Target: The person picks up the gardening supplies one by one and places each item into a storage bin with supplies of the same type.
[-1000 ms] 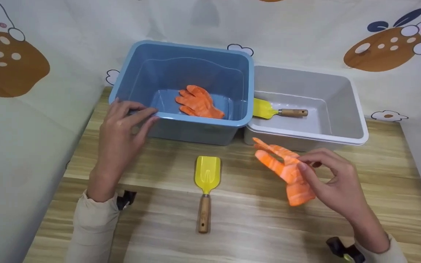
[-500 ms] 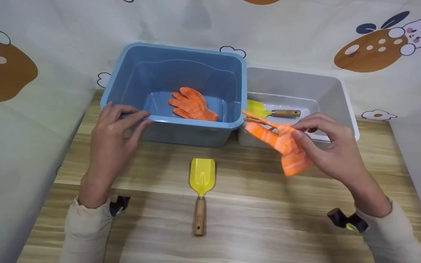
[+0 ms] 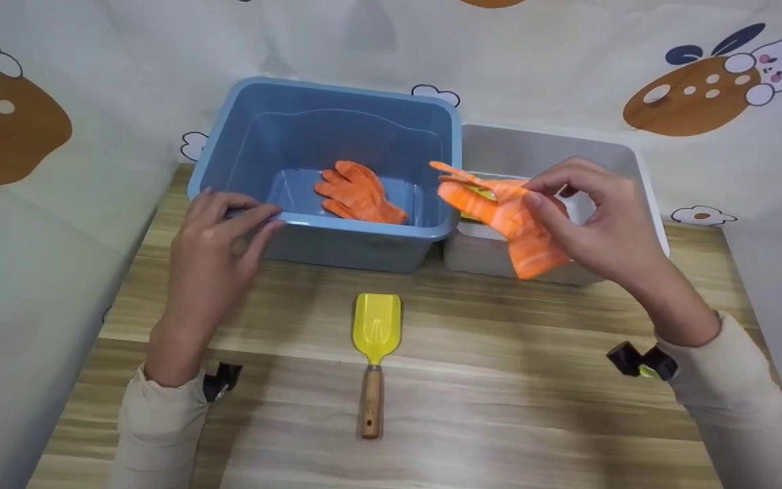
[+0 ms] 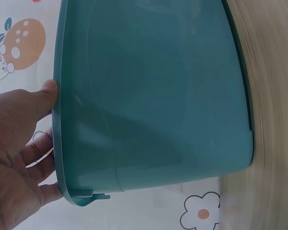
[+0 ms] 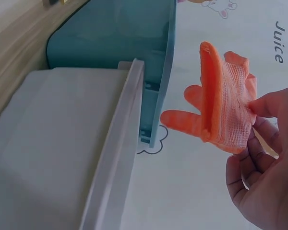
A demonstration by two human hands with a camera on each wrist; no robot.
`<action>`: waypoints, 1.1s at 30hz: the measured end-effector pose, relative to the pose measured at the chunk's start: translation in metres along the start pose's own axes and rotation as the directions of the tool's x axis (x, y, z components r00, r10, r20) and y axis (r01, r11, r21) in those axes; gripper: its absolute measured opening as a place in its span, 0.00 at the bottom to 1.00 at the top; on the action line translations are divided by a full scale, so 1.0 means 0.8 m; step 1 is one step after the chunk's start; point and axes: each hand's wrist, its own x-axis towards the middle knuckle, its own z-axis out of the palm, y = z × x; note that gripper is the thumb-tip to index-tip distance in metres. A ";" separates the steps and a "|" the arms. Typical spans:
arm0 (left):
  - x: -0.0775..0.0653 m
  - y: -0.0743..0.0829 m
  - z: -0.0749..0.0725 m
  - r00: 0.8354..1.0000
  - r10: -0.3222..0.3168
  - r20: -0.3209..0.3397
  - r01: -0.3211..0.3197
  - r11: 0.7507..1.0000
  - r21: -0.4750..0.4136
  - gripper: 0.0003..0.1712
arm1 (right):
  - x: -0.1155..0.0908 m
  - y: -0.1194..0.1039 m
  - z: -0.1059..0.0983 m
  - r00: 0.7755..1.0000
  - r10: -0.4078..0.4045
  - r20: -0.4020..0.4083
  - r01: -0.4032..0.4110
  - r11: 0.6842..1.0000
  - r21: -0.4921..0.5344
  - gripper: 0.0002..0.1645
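Observation:
My left hand holds the near-left rim of the blue bin; the left wrist view shows the thumb on the outer side of the rim and the other fingers partly hidden behind it. An orange glove lies on that bin's floor. My right hand pinches a second orange glove between thumb and fingers, above the near side of the grey bin. The right wrist view has this glove's cuff towards the camera, apart from both bins.
A yellow garden trowel with a wooden handle lies on the wooden table in front of the bins. Another yellow trowel in the grey bin is mostly hidden by the held glove. A patterned cloth hangs behind.
My right hand has lifted the glove from above the table, forward and slightly left, to over the grey bin. The left hand stays at the blue bin's rim.

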 end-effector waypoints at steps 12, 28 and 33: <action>0.003 0.001 -0.005 1.000 -0.019 0.018 0.020 1.000 -0.001 0.13 | 0.054 -0.012 0.001 0.996 -0.016 0.084 0.027 0.992 -0.127 0.09; 0.004 -0.001 -0.004 0.999 -0.022 0.037 0.023 0.999 -0.029 0.13 | 0.114 -0.014 0.046 0.982 -0.048 0.184 0.057 0.997 -0.046 0.10; 0.002 0.000 -0.006 0.998 -0.039 0.039 0.041 0.999 -0.034 0.14 | 0.136 -0.023 0.062 0.974 -0.055 0.220 0.074 0.994 -0.081 0.11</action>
